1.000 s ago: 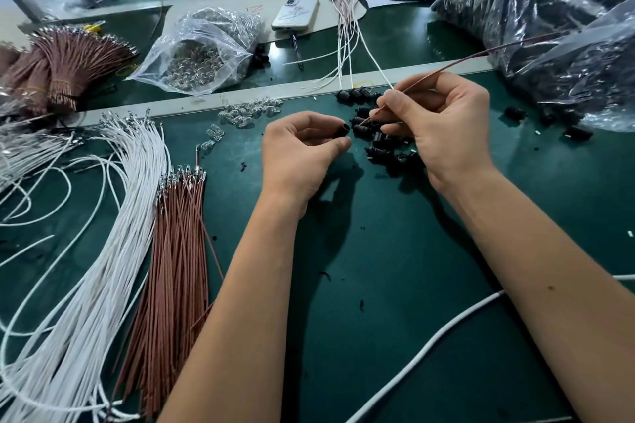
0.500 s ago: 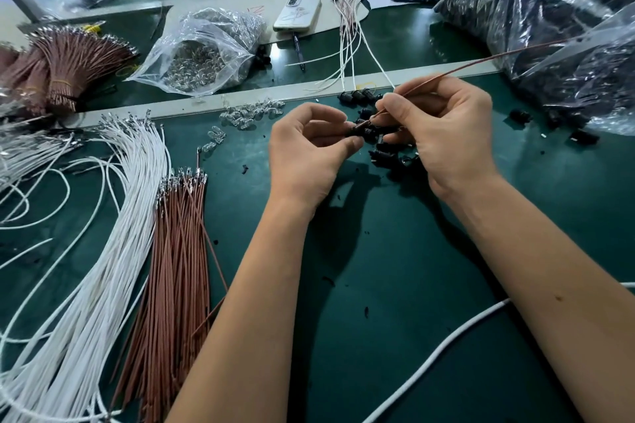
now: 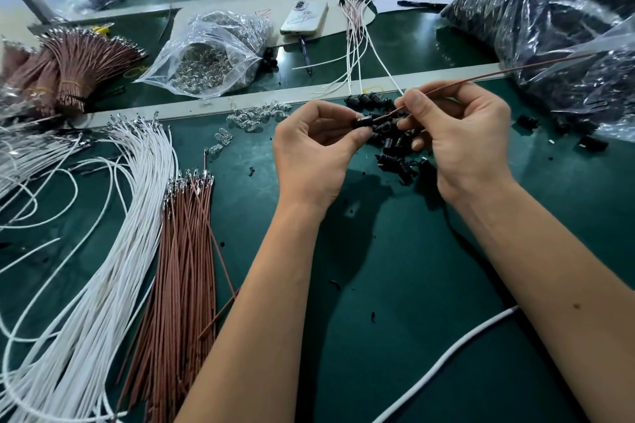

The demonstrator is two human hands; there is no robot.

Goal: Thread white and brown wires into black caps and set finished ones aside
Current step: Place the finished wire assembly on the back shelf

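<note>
Brown wire (image 3: 481, 76) between right hand (image 3: 460, 134), black cap (image 3: 363, 121).

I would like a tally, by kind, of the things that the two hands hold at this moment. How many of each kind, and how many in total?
black cap: 1, pinched by the left hand
brown wire: 1, pinched by the right hand
Total: 2

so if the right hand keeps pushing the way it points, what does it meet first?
Likely the black cap pinched in the left hand. The right hand aims its brown wire leftward at it, tip about at the opening; depth unclear.
</note>
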